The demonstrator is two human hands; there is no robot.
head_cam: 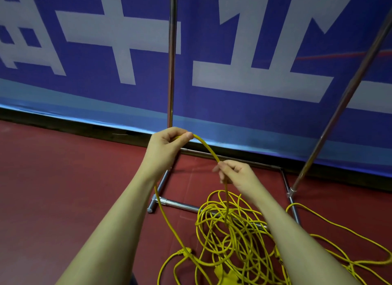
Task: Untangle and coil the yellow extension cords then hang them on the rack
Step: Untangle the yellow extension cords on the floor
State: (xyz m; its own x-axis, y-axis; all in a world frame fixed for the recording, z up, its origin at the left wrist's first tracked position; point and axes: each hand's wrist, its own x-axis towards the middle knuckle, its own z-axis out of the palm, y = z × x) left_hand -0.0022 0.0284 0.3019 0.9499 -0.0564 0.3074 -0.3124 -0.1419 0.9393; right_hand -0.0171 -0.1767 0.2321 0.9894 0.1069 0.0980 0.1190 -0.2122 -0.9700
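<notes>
Yellow extension cords (231, 238) lie tangled on the red floor (63, 178) across the rack (172, 72)'s base bars, and I see one strand arching between my left hand (167, 149), pinching it before the rack's upright pole, and my right hand (235, 172), fingers curled round it.

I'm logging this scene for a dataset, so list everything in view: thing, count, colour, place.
extension cords: tangled pile, number unclear, yellow, on the floor at lower right, one strand lifted into an arch between both hands
rack: one, silver metal, uprights in front of the banner, base bars on the floor
banner: one, blue with white characters, behind the rack
floor: dark red
left hand: one, grips the cord at the arch's top
right hand: one, pinches the cord lower right
</notes>
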